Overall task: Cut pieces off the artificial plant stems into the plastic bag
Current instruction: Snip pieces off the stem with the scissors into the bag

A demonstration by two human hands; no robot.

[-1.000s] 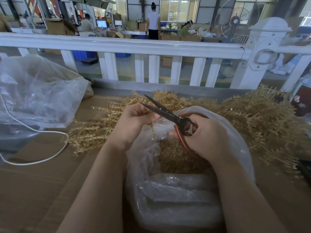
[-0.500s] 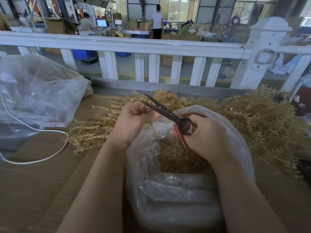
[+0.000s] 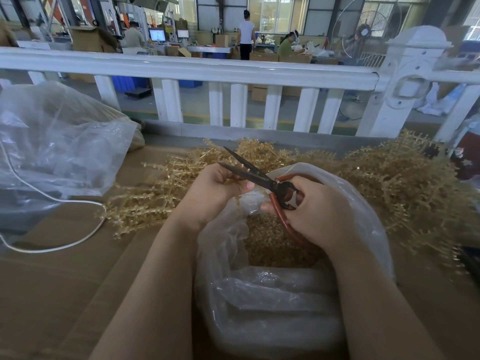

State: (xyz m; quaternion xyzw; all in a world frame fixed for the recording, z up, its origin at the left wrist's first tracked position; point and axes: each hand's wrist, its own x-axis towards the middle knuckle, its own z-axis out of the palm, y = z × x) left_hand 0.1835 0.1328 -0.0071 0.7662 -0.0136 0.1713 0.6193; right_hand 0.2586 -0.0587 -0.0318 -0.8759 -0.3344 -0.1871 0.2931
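While the left hand [image 3: 218,190] pinches a golden stem [image 3: 235,181] above the plastic bag [image 3: 363,203], the right hand [image 3: 315,213] grips scissors [image 3: 259,176], blades parted as before; no new cut yet.

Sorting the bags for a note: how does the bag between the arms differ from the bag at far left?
The near bag stands open at the top, with cut gold pieces inside; the left bag lies slumped and crumpled, its contents unclear. The near bag sits under both hands, beside the stems; the left bag is untouched, with a white cord across it. Both are clear plastic.
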